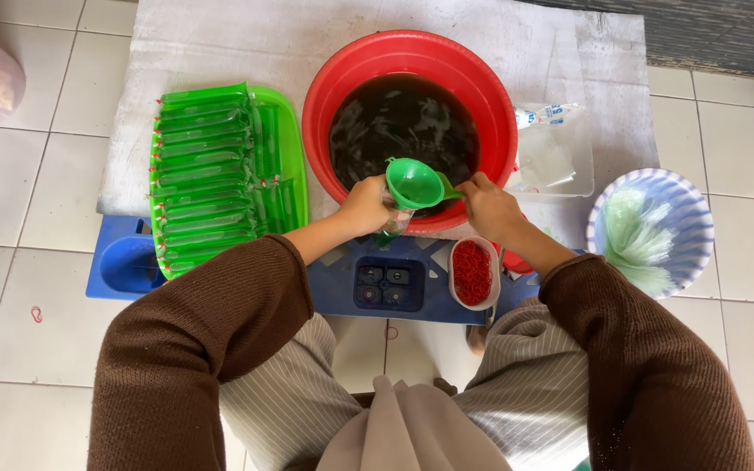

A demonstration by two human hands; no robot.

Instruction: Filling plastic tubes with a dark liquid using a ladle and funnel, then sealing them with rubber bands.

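Note:
My left hand [365,206] grips a thin clear plastic bag [394,225] with a green funnel [414,183] set in its mouth, at the near rim of a red basin [325,87] full of dark liquid. My right hand [488,205] holds a green scoop handle [449,191] against the funnel's right side. Green liquid shows in the bag below the funnel.
A green tray [288,131] at the left holds several filled green ice-pop bags [207,174] in rows. A small tub of red rubber bands [473,272] rests on a blue stool [368,275]. A blue-white bowl [687,218] of empty bags stands right; a clear box [560,157] lies behind.

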